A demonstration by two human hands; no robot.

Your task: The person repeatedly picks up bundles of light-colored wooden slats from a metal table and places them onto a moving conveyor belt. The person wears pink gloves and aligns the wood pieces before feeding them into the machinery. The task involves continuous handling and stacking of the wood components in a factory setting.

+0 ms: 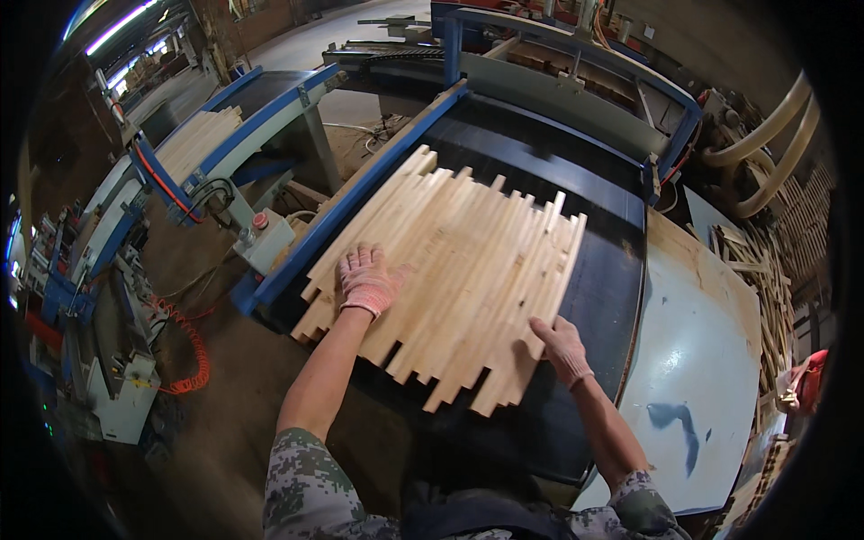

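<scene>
Several pale wooden strips [459,261] lie side by side on a black conveyor belt [603,279], their ends staggered at both the near and far sides. My left hand [367,279], in a pinkish knit glove, rests flat on top of the strips at their left side, fingers spread. At the right edge of the strips is my gloved right hand [562,349], its thumb over the top of the outermost strip and its other fingers curled down along the side. The right fingertips are partly hidden.
A blue machine frame [576,45] spans the belt's far end. Left stands a grey control box with a red button [261,220], and beyond it another conveyor [261,90] carrying strips. A pale blue sheet-topped surface [693,360] lies right, with scrap wood [765,297] beside it.
</scene>
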